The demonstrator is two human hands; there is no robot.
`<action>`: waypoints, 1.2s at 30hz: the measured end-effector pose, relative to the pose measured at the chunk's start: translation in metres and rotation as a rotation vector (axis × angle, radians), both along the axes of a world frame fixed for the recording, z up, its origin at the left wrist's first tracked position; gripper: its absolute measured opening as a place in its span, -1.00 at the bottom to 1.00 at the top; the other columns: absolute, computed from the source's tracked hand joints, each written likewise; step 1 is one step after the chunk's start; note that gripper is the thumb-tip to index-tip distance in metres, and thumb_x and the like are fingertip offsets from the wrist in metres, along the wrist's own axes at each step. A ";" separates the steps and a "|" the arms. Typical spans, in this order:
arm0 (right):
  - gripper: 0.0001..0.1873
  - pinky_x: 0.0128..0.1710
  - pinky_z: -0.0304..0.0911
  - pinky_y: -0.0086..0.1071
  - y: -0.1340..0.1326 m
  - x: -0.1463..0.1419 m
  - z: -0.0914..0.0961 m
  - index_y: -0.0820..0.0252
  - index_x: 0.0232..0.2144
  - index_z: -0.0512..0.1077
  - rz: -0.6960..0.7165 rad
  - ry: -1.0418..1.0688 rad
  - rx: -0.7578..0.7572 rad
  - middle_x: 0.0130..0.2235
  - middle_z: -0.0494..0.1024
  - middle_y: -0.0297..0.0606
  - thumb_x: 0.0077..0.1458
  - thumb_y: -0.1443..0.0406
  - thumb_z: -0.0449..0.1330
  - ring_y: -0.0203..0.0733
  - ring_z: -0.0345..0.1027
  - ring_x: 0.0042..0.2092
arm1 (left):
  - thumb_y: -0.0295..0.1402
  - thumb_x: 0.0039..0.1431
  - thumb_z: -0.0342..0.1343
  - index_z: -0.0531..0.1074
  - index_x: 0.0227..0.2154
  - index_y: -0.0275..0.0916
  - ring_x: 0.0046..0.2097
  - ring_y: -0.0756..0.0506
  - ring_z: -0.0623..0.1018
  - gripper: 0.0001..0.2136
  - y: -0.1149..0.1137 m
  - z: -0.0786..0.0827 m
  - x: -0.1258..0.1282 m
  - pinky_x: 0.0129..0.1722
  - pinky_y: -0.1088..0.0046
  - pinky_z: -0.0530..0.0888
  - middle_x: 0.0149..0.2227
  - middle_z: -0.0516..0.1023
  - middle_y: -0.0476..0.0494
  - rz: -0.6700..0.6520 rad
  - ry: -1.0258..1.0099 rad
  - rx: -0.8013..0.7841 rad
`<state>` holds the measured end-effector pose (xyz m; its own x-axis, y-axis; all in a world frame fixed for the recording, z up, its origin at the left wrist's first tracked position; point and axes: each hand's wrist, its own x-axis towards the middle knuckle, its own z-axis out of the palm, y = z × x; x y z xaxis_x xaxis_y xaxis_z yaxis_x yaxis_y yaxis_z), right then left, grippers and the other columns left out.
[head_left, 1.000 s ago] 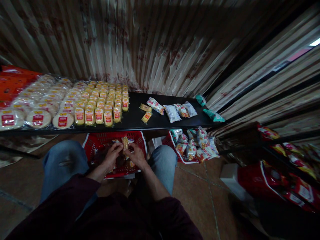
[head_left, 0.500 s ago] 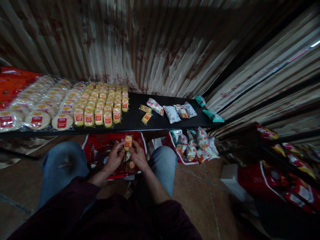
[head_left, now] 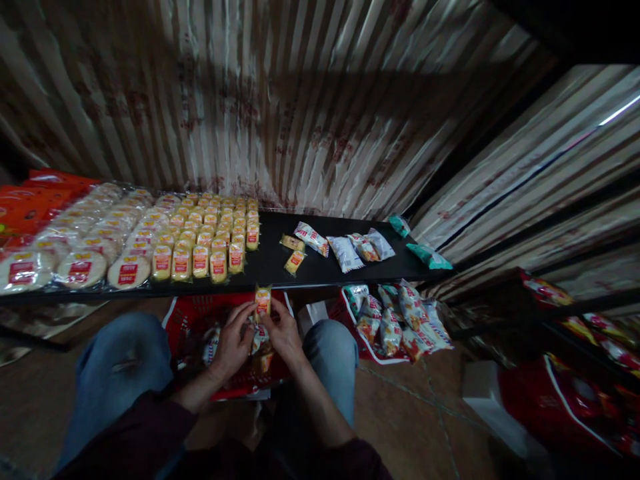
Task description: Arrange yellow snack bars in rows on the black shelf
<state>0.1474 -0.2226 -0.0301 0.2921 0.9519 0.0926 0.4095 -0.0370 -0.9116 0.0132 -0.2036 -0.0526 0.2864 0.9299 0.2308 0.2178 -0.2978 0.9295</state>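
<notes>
Between my left hand (head_left: 235, 340) and my right hand (head_left: 283, 330) is a small yellow packaged cake (head_left: 263, 303) with a red and orange label, held upright by the fingers of both. Both hands are over a red basket (head_left: 173, 327) between my knees, in which several wrapped snacks (head_left: 263, 340) lie, partly hidden by my hands. Just beyond, on the black shelf (head_left: 270, 230), stand rows of the same yellow cakes (head_left: 200, 260). Two more packaged cakes (head_left: 295, 262) lie loose to the right of those rows.
Round flat packaged breads (head_left: 80, 269) and orange packages (head_left: 35, 207) fill the shelf's left side. White snack bags (head_left: 345, 253) and teal bags (head_left: 429, 257) lie on its right. A second red basket (head_left: 373, 348) holds several bags. Another red basket (head_left: 530, 393) stands at far right.
The view has tilted up, so the shelf appears lower. Both hands still hold the cake, which now stands more upright and nearer the shelf's front edge.
</notes>
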 end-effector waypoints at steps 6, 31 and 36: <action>-0.69 -0.15 0.31 -0.33 0.032 0.004 0.007 0.14 -0.12 0.42 -0.001 0.048 0.048 -0.20 0.57 -0.27 0.04 0.25 0.13 -0.19 0.44 -0.20 | -0.47 0.12 -0.10 0.37 -0.02 -0.25 0.09 -0.11 0.39 -0.65 0.025 0.016 0.010 0.11 0.23 0.33 0.05 0.40 -0.22 0.086 0.064 0.108; -0.64 -0.07 0.28 -0.30 0.131 0.017 0.015 0.21 -0.07 0.38 -0.032 -0.132 0.031 -0.17 0.54 -0.19 0.04 0.37 0.07 -0.17 0.42 -0.15 | -0.35 0.20 -0.17 0.32 0.06 -0.36 0.27 -0.14 0.16 -0.59 0.083 0.038 0.051 0.27 0.21 0.07 0.23 0.19 -0.31 0.181 0.090 -0.054; -0.63 -0.05 0.26 -0.30 0.141 0.020 0.010 0.20 -0.07 0.39 -0.031 -0.172 0.073 -0.14 0.52 -0.19 0.03 0.39 0.06 -0.18 0.39 -0.13 | -0.34 0.21 -0.19 0.30 0.08 -0.34 0.29 -0.12 0.12 -0.59 0.089 0.036 0.056 0.28 0.20 0.02 0.24 0.17 -0.28 0.172 0.065 -0.065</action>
